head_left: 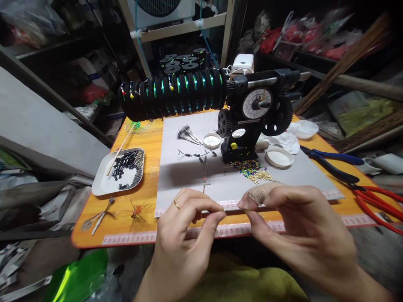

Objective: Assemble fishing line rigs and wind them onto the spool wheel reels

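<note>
My left hand [184, 233], with a ring on one finger, pinches thumb and forefinger together above the front edge of the white board [182, 184]. Opposite it, my right hand [304, 224] is closed in the same kind of pinch, a beige wrap around one finger. A small gap separates the two sets of fingertips. What they hold is too fine to make out. Just beyond my hands, a thin piece with small orange and dark parts [204, 180] lies on the board. Colored beads [247, 167] and small gold-colored pieces [261, 175] are heaped past my right fingertips.
A black geared winder [245, 134] carrying a row of line-wound spools [176, 94] stands behind. At left sits a white tray [98, 184] of black cylinders. Pliers [330, 163] and red-handled scissors [378, 201] lie right. A printed measuring tape [135, 238] runs along the table's front edge.
</note>
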`<state>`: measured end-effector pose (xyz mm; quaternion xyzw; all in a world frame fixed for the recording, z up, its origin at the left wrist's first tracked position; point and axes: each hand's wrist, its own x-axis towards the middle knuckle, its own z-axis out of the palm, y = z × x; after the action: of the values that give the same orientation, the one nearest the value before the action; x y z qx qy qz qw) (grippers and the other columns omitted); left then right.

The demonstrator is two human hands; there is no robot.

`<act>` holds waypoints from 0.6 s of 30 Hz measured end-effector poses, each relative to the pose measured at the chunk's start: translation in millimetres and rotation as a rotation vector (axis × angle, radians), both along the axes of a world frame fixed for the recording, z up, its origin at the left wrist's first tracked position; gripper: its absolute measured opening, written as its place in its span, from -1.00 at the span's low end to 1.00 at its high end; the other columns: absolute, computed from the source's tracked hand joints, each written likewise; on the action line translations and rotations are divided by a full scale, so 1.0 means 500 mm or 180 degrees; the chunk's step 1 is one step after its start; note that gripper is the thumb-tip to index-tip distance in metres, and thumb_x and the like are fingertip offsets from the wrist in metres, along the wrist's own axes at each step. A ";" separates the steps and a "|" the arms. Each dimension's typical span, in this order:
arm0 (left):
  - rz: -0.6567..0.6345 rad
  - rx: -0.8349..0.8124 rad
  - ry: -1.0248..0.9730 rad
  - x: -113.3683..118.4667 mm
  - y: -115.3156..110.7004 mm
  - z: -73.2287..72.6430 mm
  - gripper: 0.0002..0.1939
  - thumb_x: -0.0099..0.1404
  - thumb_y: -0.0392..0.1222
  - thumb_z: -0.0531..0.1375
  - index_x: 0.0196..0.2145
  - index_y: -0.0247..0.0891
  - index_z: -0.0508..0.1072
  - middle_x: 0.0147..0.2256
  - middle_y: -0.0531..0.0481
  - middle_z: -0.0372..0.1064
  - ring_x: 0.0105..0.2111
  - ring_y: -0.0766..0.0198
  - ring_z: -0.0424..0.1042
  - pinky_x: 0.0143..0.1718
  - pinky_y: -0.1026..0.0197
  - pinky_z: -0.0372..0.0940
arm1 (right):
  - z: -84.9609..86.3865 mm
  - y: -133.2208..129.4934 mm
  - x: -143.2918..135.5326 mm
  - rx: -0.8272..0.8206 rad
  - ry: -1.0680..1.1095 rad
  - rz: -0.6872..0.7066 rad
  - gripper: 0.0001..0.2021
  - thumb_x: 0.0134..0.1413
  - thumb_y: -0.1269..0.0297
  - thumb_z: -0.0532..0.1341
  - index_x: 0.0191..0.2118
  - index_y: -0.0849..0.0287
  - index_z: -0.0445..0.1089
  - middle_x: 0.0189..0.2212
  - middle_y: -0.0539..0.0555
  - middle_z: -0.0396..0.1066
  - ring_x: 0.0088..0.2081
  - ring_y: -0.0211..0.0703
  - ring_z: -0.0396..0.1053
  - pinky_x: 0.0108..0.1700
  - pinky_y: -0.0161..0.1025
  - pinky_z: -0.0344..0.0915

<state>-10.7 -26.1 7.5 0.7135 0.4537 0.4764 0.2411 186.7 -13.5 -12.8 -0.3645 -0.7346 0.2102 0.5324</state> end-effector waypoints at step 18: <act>-0.0193 -0.0639 -0.0308 0.020 0.015 0.010 -0.89 0.31 -0.39 0.21 -0.37 -0.26 0.47 -0.39 0.03 0.44 -0.35 0.35 0.42 -0.34 0.31 0.30 | 0.013 0.011 -0.012 0.0488 -0.0594 0.0188 -0.60 0.03 0.63 0.25 -0.06 0.09 0.23 -0.30 0.02 0.49 -0.22 -0.16 0.55 -0.17 -0.28 0.53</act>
<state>-0.9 -18.4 12.7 0.6753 0.4651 0.4549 0.3473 180.6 -7.9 -6.3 -0.3189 -0.8052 0.1341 0.4816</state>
